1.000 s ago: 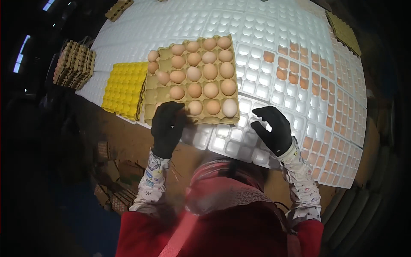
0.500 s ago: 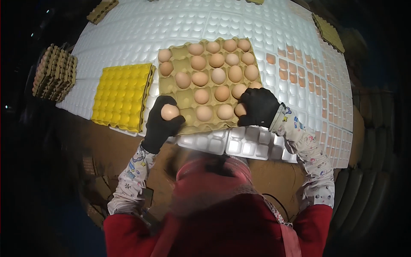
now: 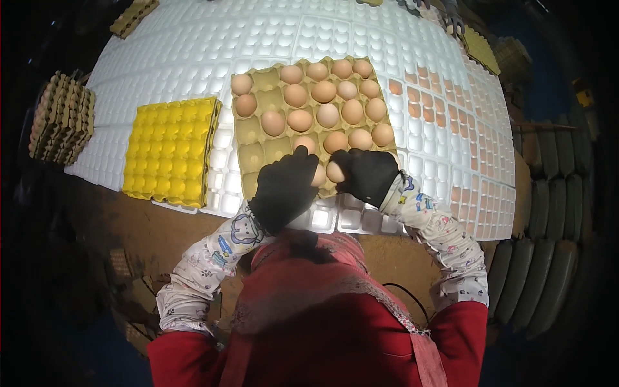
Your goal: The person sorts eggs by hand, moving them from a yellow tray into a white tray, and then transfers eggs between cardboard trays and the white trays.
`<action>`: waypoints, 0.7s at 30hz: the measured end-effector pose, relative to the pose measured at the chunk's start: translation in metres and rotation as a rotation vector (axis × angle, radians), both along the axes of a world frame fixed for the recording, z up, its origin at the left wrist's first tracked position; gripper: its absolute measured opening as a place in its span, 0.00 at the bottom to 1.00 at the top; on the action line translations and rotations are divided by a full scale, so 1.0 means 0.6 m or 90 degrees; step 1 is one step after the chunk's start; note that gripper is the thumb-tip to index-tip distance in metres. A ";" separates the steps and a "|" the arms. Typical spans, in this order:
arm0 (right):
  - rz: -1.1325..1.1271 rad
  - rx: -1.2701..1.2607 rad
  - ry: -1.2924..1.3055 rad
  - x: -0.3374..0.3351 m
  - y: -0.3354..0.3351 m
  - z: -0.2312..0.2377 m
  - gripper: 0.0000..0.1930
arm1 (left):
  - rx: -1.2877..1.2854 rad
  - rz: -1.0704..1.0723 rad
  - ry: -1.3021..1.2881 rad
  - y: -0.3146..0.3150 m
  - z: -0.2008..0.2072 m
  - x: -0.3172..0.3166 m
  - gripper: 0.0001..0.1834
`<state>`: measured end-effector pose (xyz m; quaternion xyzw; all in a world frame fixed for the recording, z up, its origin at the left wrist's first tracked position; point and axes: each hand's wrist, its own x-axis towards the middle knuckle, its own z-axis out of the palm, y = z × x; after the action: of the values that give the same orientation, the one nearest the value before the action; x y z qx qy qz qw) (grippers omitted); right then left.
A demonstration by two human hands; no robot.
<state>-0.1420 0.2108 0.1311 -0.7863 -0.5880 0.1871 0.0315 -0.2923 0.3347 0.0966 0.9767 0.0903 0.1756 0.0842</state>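
Observation:
A brown pulp egg tray (image 3: 253,153) lies at the table's near side, with brown eggs (image 3: 300,120) in many cups and several bare cups along its left. Over its near row, my left hand (image 3: 287,190), in a black glove, is closed with an egg (image 3: 319,175) at its fingertips; the palm hides what lies beneath. Close beside it, my right hand (image 3: 369,175), gloved too, has its fingers around another egg (image 3: 334,172). Whether that egg rests in its cup or is lifted I cannot tell. My right hand covers the tray's near right corner.
White dimpled trays (image 3: 258,39) cover the table, some on the right holding eggs (image 3: 429,106). A yellow egg tray (image 3: 171,151) lies left of the brown one. Stacked trays (image 3: 62,119) stand at the far left. Another person's hand (image 3: 456,22) shows near a tray (image 3: 480,51) at top right.
My left hand has moved right from the tray's left edge to the middle of the near row. My right hand has shifted left and nearer, so both hands now almost meet.

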 end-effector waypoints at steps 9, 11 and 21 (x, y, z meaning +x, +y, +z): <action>-0.070 0.187 0.067 0.075 0.032 0.028 0.21 | -0.355 -0.041 -0.217 0.079 0.022 0.032 0.22; -0.068 0.066 -0.103 0.049 0.068 -0.004 0.19 | -0.196 0.017 -0.074 0.056 0.027 0.032 0.22; -0.281 0.233 1.006 0.132 -0.051 0.022 0.24 | -0.254 0.113 -0.104 0.007 0.044 0.050 0.21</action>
<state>-0.0625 0.1805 0.1441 -0.5032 -0.2463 0.5739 0.5973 -0.2624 0.3389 0.1232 0.9113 0.2018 0.2398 0.2670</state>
